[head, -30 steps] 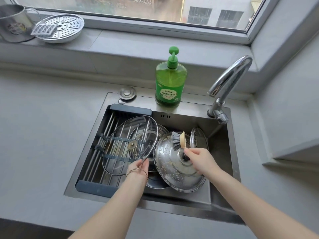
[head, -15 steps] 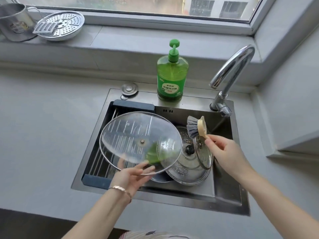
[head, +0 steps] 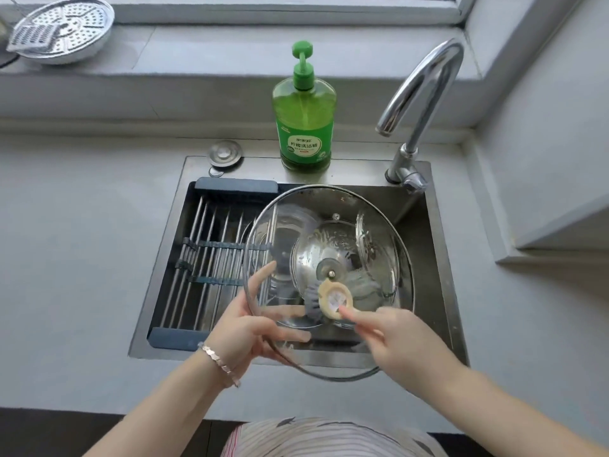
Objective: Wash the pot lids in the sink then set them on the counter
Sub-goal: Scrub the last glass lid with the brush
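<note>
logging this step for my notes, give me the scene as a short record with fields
left hand: grips the glass lid at its near-left rim, above the sink
right hand: holds the dish brush, head on the lid near its centre
tap: no water seen running
behind sink: green soap bottle
sink, left side: drying rack

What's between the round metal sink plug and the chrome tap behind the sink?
A green plastic pump bottle of dish soap stands between the round metal plug and the chrome tap, in the head view.
</note>
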`<state>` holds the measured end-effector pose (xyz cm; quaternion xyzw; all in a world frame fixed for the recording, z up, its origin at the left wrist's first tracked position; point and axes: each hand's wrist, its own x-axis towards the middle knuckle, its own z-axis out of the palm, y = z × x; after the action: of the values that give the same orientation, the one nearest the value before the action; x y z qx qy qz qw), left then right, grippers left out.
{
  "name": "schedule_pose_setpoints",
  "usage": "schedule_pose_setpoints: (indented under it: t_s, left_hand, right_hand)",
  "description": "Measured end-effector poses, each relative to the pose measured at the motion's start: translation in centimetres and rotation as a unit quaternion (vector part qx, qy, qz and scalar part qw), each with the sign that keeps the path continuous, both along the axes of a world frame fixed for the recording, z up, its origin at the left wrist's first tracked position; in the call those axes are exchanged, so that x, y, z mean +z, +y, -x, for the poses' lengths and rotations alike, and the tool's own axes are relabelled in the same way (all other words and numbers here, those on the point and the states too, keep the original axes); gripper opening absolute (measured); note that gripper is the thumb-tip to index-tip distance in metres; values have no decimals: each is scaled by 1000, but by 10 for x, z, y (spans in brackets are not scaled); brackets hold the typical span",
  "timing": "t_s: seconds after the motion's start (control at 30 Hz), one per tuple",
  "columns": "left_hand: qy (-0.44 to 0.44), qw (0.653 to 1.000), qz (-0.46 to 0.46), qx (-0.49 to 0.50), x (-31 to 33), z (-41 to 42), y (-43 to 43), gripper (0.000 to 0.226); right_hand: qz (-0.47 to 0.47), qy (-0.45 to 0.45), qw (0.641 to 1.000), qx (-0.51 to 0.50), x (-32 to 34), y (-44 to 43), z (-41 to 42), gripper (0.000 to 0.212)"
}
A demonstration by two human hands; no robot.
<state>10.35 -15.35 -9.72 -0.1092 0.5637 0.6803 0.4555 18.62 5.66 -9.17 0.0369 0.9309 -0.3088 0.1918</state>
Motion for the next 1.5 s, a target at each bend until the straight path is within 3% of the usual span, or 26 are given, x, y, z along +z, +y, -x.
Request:
schedule_pose_setpoints:
  t_s: [0.13, 0.2, 0.3, 0.47, 0.6, 0.67, 0.73, 0.8, 0.9, 1.07, 1.2, 1.33, 1.5]
  left_hand:
    - [-12, 1000, 3, -22, 1, 1, 6, 92]
    - [-15, 1000, 5, -17, 0, 1, 9, 90]
    - [-22, 1000, 9, 0, 0, 1, 9, 91]
    - [-7, 1000, 14, 16, 3, 4, 8, 92]
    - [-8, 1000, 2, 29, 6, 5, 12, 92]
    - [-13, 999, -10, 35, 9, 4, 11, 91]
    - [-13, 999, -14, 42, 12, 4, 12, 90]
    - [-10, 999, -13, 44, 13, 5, 15, 90]
    - [-8, 999, -7, 40, 14, 5, 16, 91]
    - [3, 999, -2, 36, 19, 5, 17, 91]
    - [2, 999, -1, 33, 20, 8, 18, 91]
    - [-1, 999, 0, 33, 21, 6, 18, 91]
    - [-10, 1000, -1, 29, 20, 5, 21, 91]
  right_hand:
    - [-40, -27, 990, -130, -10, 39, 8, 33]
    - [-45, -46, 992, -112, -9, 33, 4, 33]
    - [41, -76, 995, -39, 3, 12, -15, 33]
    - [-81, -81, 982, -150, -8, 58, 1, 33]
    - [71, -82, 993, -35, 5, 11, -15, 32]
    - [62, -84, 990, -90, 2, 31, -3, 32]
    - [-15, -64, 983, -172, -4, 55, 10, 32]
    - [-20, -55, 987, -152, -2, 47, 10, 32]
    - [87, -78, 992, -55, 13, 11, -5, 32]
    - [0, -40, 981, -188, -5, 49, 11, 34]
    - [100, -62, 991, -56, 12, 9, -9, 32]
    - [11, -39, 979, -198, -7, 55, 15, 33]
    - [122, -67, 988, -60, 7, 8, -7, 34]
